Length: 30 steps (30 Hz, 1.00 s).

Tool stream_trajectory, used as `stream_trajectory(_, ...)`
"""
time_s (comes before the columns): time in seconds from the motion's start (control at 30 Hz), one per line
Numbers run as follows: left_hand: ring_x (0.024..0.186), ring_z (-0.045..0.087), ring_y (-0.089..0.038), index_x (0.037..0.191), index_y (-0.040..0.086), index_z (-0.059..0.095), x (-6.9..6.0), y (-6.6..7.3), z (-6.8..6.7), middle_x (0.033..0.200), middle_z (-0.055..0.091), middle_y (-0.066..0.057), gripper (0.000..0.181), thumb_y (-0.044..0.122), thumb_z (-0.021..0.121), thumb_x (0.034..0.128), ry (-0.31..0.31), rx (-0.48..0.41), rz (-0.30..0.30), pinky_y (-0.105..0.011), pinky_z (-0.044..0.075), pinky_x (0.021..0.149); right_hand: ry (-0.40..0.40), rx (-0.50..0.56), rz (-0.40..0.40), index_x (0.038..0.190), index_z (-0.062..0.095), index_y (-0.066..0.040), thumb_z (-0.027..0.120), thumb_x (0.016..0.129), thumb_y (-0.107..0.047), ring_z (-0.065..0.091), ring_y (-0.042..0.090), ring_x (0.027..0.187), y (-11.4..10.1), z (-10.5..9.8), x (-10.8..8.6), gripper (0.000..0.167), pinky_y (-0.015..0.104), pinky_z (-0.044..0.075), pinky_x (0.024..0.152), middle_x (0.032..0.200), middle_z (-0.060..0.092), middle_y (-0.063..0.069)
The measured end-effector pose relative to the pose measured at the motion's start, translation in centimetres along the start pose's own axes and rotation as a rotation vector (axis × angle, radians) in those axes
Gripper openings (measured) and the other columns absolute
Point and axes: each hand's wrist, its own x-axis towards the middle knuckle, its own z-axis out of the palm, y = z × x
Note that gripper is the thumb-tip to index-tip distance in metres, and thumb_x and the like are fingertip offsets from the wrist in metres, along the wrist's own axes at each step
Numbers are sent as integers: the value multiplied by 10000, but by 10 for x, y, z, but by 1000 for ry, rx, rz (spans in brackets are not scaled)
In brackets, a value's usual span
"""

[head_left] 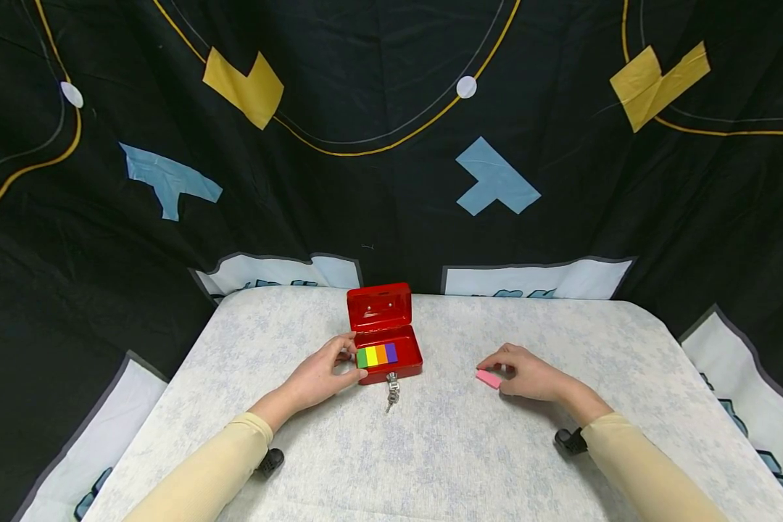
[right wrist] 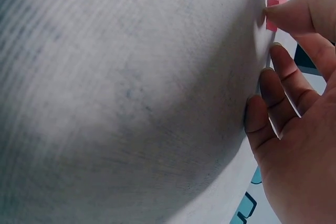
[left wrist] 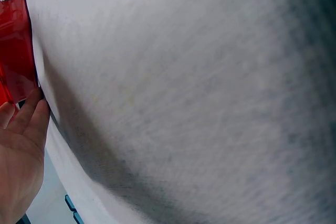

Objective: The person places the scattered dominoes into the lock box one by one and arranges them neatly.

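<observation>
A red metal cash box (head_left: 406, 346) stands on the table with its lid (head_left: 373, 297) raised. Inside, along the left part, lies a row of green (head_left: 362, 357), yellow, orange (head_left: 381, 354) and purple blocks (head_left: 391, 352). My left hand (head_left: 318, 373) grips the box's left end, thumb at the front corner and fingers toward the back. The left wrist view shows fingertips (left wrist: 38, 103) against the red side. To the right, thumb and index finger of my right hand (head_left: 533, 375) pinch a pink block (head_left: 487, 378) at the tabletop. The other right fingers (right wrist: 279, 90) are spread along the cloth.
Keys (head_left: 392, 391) hang from the lock at the box's front. A pale patterned cloth (head_left: 457, 449) covers the table. Behind it hangs a dark curtain (head_left: 378, 210) with coloured shapes.
</observation>
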Motion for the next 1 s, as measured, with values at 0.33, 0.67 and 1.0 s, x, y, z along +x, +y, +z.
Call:
stream_trajectory(0.33, 1254, 594, -232, 1142, 227, 547, 0, 0, 0, 1612, 381, -12, 417, 495, 754, 899, -8, 4, 1, -530, 425, 1084, 20, -13, -5, 1237, 706, -214, 773, 865, -111, 511, 224, 992, 0, 0, -1, 392, 380, 466, 866, 1126, 558, 27)
stream_trajectory(0.67, 1258, 589, -222, 1147, 228, 546, 1, 1, 0, 1613, 378, 0, 413, 488, 753, 902, -5, 10, -5, -521, 426, 1085, 44, -15, -11, 1218, 698, -223, 823, 883, -253, 513, 205, 1000, 4, 1, -1, 359, 402, 464, 883, 1117, 570, 5)
stream_trajectory(1.0, 1249, 592, -212, 1143, 234, 545, 1, 1, 0, 1608, 382, 14, 405, 484, 755, 902, -5, 11, -10, -518, 428, 1081, 84, -30, -10, 1148, 685, -190, 854, 851, -309, 517, 181, 977, 8, 6, 2, 362, 373, 472, 865, 1057, 574, -20)
